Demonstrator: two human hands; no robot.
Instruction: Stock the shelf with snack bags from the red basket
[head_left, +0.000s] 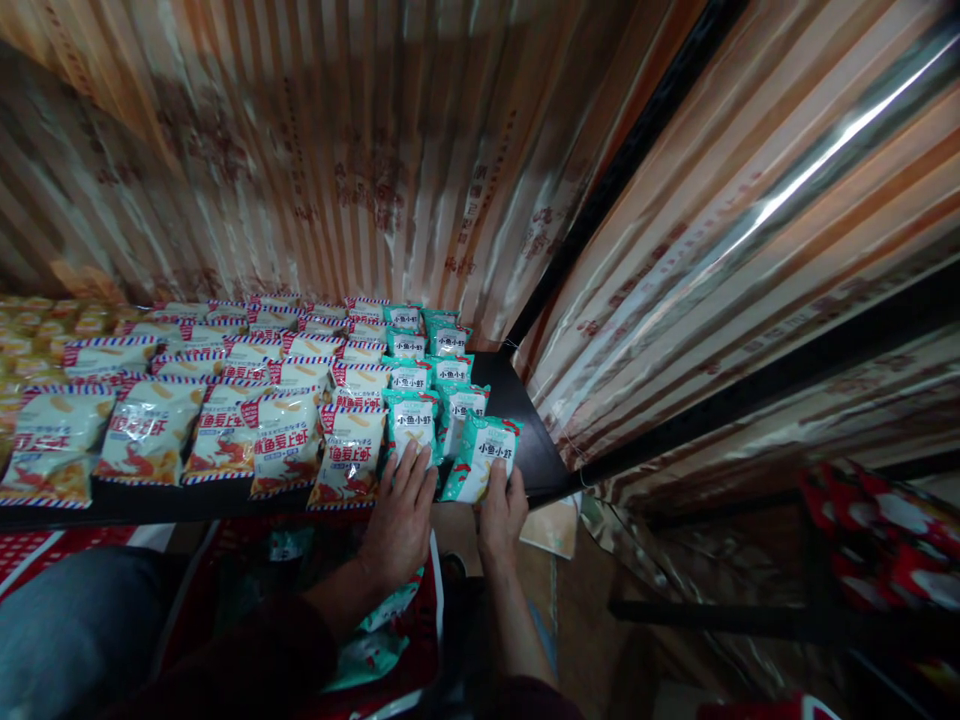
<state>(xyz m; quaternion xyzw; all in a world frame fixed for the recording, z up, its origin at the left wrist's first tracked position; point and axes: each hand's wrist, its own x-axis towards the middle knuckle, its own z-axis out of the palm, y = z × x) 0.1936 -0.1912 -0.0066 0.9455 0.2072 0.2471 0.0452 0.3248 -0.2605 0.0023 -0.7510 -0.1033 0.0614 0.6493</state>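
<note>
My left hand [401,515] rests its fingers, slightly spread, on the lower front of a teal snack bag [412,422] at the shelf's front edge. To its right, my right hand [502,510] has its fingers and thumb at the lower part of another teal bag [484,452], which leans slightly to the right. More teal bags [453,374] stand in two rows behind these. White bags with red and blue striped edges [349,455] stand in rows directly to the left.
Below the shelf [532,455], a red basket [433,610] holds several teal bags. Yellow packs [30,335] fill the far left. Draped sheeting [360,170] hangs behind, and a dark post [600,200] rises at the corner. Red packs [885,540] lie at the right.
</note>
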